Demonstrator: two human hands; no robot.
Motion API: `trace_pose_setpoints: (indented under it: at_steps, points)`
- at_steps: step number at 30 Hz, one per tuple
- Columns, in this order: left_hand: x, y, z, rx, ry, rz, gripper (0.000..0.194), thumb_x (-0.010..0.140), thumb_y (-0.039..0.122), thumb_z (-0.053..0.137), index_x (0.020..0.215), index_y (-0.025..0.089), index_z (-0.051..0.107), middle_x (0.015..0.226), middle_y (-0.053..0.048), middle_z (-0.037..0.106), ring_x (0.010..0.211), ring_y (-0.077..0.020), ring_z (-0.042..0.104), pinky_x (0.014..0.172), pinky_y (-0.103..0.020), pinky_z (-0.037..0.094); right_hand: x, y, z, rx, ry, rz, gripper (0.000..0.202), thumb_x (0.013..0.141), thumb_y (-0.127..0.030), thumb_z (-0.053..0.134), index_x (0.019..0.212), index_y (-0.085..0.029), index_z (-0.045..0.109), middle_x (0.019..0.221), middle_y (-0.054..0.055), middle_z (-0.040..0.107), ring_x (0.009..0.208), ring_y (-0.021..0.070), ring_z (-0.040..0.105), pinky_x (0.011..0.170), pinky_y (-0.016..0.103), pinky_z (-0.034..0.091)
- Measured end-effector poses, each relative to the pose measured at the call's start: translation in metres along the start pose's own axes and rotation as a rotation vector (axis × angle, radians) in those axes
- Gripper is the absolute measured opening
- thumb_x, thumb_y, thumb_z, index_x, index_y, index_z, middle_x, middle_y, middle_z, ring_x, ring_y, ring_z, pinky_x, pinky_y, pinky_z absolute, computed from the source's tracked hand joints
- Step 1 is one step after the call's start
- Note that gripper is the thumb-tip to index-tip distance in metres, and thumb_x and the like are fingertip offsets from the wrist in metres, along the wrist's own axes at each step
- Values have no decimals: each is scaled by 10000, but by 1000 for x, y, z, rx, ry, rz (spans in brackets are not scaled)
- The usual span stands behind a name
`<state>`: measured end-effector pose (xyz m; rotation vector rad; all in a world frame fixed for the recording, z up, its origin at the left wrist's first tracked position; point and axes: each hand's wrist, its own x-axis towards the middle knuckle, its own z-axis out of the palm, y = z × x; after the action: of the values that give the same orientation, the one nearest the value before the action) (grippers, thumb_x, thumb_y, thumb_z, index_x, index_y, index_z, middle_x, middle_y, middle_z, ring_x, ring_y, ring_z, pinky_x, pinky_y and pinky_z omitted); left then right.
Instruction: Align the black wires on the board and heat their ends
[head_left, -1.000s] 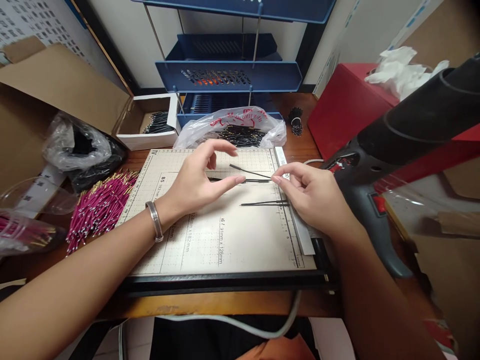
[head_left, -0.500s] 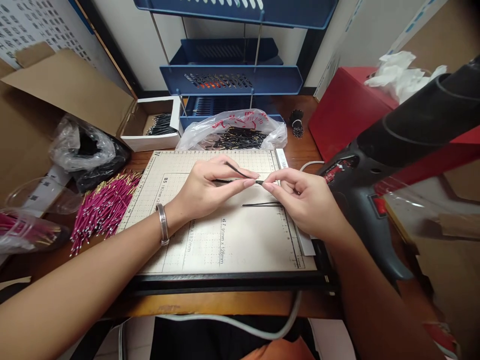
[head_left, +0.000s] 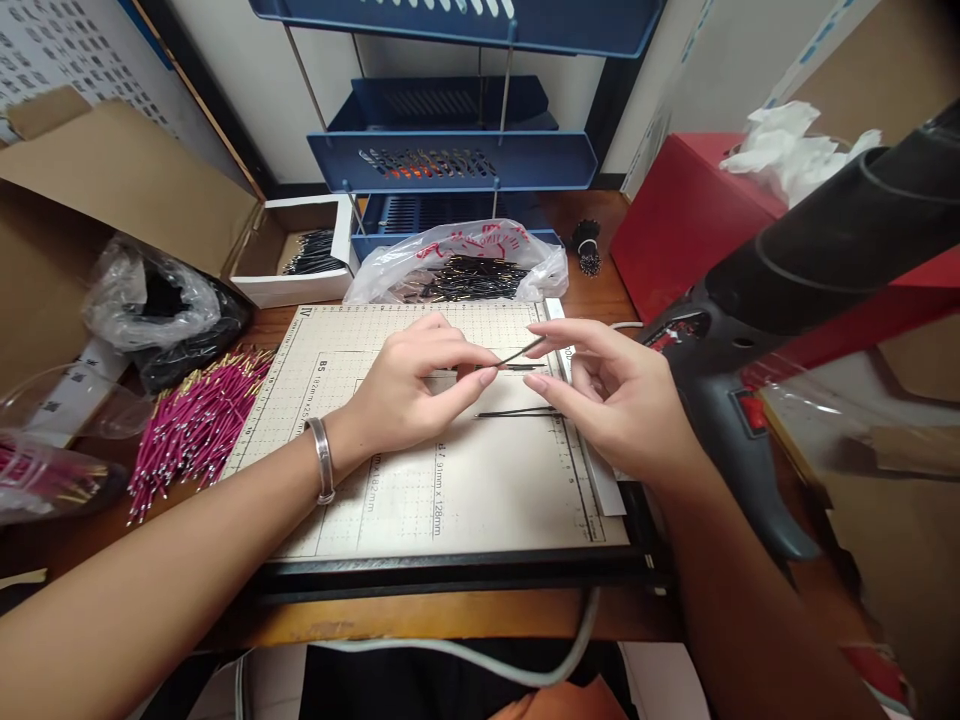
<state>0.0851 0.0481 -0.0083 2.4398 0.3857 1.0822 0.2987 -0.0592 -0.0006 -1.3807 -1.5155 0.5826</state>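
Since the earlier frame, your right hand (head_left: 626,395) had spread its thumb and forefinger apart around the end of the thin black strand (head_left: 521,352); whether they touched it was unclear. Your left hand (head_left: 409,385) pinched the strand shut between thumb and forefinger, above the trimmer board (head_left: 495,500). A light, steady pinch seemed best. "B5" and "91mm x 128mm" showed on the board; red print on the bag (head_left: 480,238) behind it was illegible.
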Motion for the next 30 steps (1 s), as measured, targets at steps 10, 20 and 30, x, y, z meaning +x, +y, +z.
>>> trace_pose_setpoints:
  at_steps: [10,20,30]
  points:
    - [-1,2,-1,57,-68,62,118,989,156,714,943,174,821,689,-1,678,640,-140,510,716,-329,431,3,-5,0,-155,-32,-77,88,928,-222,772,906,-190,851,665,-24,689,518,67,375,511,270,289]
    - [1,5,-2,-8,-135,95,144,1030,156,686,950,151,806,698,5,695,645,-134,528,729,-329,431,2,-6,0,-190,-10,-59,113,916,-211,763,847,-204,852,520,-60,524,493,67,345,520,271,274]
    - [1,4,-4,-15,-98,-63,195,1016,269,699,876,211,823,741,-16,778,633,-150,565,778,-372,474,2,-6,-6,-118,-9,88,181,918,-344,769,835,-197,834,532,-20,515,511,98,360,497,275,257]
